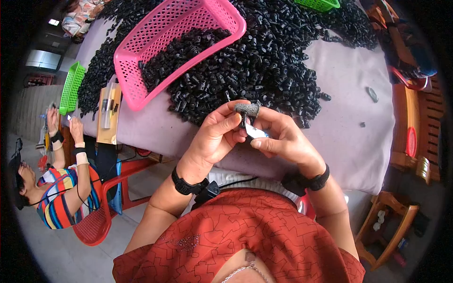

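My left hand (212, 134) is closed, pinching a small black plastic part (243, 121) between thumb and fingers at the near edge of the table. Against it, my right hand (288, 141) grips a small flat silvery blade (255, 131), its thumb pressed on the lower end. A grey textured finger cover (247, 110) appears to sit on my right index fingertip, over the black part. Just beyond both hands spreads a large heap of similar black parts (278, 70). Fingers hide most of the held part.
A pink perforated basket (165, 87) lies tilted on the heap, with black parts inside. Green baskets (72, 88) stand at the left and far edges. A co-worker (66, 193) sits at left on a red chair (106, 217). A wooden stool (384, 226) stands at right.
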The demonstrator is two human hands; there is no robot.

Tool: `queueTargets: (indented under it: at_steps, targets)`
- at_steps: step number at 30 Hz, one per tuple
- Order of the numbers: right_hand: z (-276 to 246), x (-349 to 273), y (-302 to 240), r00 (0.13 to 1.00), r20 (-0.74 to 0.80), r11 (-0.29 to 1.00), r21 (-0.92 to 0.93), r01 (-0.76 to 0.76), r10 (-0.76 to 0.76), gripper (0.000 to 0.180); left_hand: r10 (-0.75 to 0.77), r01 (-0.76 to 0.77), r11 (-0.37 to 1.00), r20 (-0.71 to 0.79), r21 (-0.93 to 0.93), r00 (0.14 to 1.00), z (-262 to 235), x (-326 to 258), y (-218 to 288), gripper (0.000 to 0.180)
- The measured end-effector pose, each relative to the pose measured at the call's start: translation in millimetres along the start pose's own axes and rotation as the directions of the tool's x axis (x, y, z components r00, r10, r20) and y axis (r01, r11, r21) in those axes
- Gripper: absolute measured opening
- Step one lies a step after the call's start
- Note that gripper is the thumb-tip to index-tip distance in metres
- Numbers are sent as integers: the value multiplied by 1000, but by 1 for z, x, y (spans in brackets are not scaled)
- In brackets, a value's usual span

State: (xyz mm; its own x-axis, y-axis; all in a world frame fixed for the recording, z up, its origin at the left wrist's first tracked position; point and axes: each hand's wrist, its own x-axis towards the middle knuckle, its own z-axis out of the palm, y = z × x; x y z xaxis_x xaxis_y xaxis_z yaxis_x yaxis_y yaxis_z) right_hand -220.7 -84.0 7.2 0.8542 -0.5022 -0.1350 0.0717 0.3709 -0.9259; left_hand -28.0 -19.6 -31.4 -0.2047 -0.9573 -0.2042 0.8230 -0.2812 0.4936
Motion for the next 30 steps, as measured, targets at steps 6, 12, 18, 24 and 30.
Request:
queueTargets:
  at_steps: [6,12,18,24,30]
  targets:
    - [1,1,2,1000,-12,1000,14,6,-6,54,-2,3,1000,-15,2,1000,0,-2,1,36]
    - [-1,-1,1,1000,-5,999,48,-16,16,49,-15,14,999,25,39,1000,0,-2,3,36]
    - [-3,-1,0,998,-25,994,93,-63,65,48,6,-11,997,62,80,998,3,-2,3,37]
    - [1,-4,-6,998,39,995,85,-53,50,52,3,-9,995,56,100,998,9,-3,5,42]
    - [0,-3,-2,997,67,994,106,-39,32,53,2,-12,994,88,109,996,3,-3,3,46]
